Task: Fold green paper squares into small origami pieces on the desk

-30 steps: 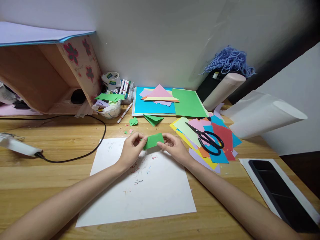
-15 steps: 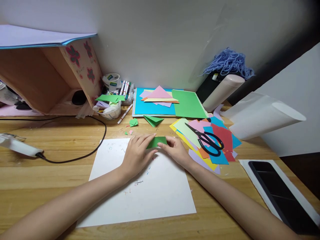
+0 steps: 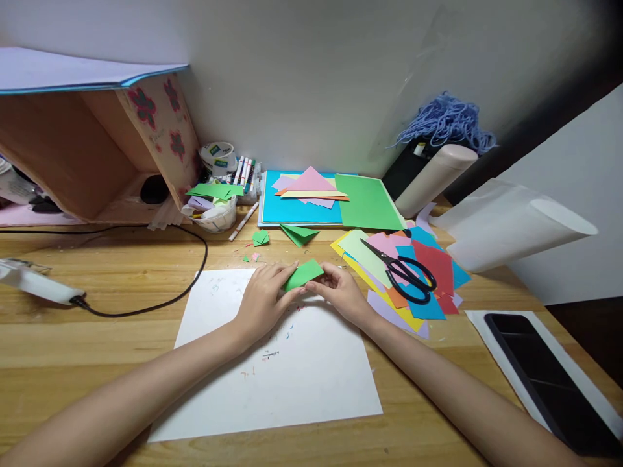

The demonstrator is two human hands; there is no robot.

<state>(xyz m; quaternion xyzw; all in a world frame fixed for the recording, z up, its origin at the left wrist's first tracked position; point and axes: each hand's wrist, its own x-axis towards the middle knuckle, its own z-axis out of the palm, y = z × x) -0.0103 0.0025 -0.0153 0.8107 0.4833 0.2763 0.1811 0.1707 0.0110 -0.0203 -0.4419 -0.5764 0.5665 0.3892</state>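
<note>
"Since the earlier frame, the small, straight-edged bright-green paper piece (image 3: 304, 274) has tipped to show a lighter face, and I see the two thumb tips drawn nearly together."

"How are the fingers on it?"

"Both sets grip it. On my feed, the bare left hand (image 3: 263, 295) lies over its left end, thumb by the near edge; the bare right hand (image 3: 339, 290) pinches its right end."

"Where does that put it?"

"Between the hands, over the far part of the large marked white paper sheet (image 3: 272, 402). Whether it touches the sheet, I can't tell."

"How would you handle it?"

"Lightly. I'd steady with one hand while the other adjusts, keep the thumbs level along the near edge, and press rather than pull; thin paper could crease off line."

"Anything in the way?"

"Not that I see. Black-handled metal scissors (image 3: 392, 261) lie right, on multicoloured paper scraps (image 3: 434, 263), apart from the fingers."
</note>
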